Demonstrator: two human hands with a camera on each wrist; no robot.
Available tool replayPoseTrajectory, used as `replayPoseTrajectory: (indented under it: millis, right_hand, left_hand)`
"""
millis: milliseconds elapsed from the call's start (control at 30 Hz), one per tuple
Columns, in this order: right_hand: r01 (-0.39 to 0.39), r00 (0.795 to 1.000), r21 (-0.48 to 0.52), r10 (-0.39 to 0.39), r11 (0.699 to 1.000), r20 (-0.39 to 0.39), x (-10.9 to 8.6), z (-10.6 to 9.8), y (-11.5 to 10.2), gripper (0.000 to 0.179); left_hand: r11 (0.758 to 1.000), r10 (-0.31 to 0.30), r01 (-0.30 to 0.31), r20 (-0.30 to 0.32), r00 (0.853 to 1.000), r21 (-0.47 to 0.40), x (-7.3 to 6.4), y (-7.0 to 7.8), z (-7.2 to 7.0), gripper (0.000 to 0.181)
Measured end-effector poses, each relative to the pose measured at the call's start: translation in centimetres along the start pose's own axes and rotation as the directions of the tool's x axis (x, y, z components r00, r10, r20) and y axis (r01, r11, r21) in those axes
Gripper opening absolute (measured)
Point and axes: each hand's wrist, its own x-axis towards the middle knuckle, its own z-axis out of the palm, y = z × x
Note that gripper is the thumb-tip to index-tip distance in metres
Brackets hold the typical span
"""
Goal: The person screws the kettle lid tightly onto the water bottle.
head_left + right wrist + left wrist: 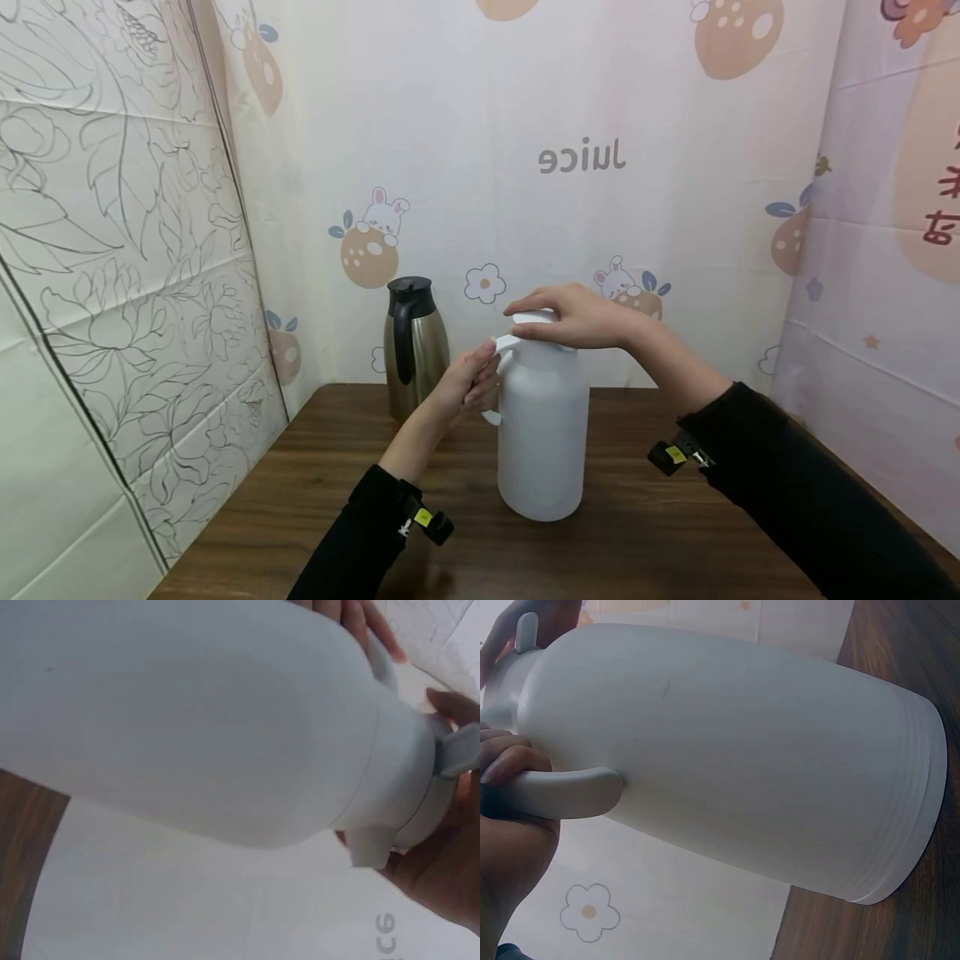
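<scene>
A white thermos jug (543,442) stands upright on the wooden table, seen from close by in both wrist views. My left hand (471,379) grips its handle (577,793), fingers curled round it and thumb near the top. Over the jug's top, my right hand (573,317) holds the white lid (534,317), with fingers on the far side and thumb on the near side. In the right wrist view a short spout (371,846) juts from the neck beside that hand. Part of the lid is hidden under the palm.
Behind and left of the white jug stands a gold metal thermos (431,350) with a black handle and top. The brown table (450,550) ends at a printed curtain (450,167) at the back, with more hangings at both sides.
</scene>
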Motion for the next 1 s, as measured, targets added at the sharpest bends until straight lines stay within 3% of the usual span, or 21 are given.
replayPoseTrajectory:
  millis: [200,467,700,1000]
  right_hand:
    - [0.088,0.996,0.117,-0.089,0.989,-0.004,0.1,0.0,1.4,0.041]
    - [0.182,0.982,0.323,-0.155,0.929,-0.108,0.3,0.7,3.3,0.036]
    - [0.182,0.974,0.273,-0.135,0.944,-0.181,0.5,1.2,3.1,0.028]
    - [0.062,0.968,0.223,-0.004,0.973,-0.252,0.3,2.1,2.3,0.028]
  left_hand:
    - [1.0,-0.005,0.005,-0.003,1.0,-0.011,-0.1,-0.1,-0.1,0.051]
    - [1.0,-0.005,0.005,0.001,1.0,0.004,0.0,-0.1,-0.2,0.05]
    - [1.0,0.007,-0.007,0.013,1.0,-0.007,0.1,0.2,-0.1,0.05]
    - [1.0,0.007,-0.007,0.018,1.0,-0.014,0.0,-0.1,-0.1,0.05]
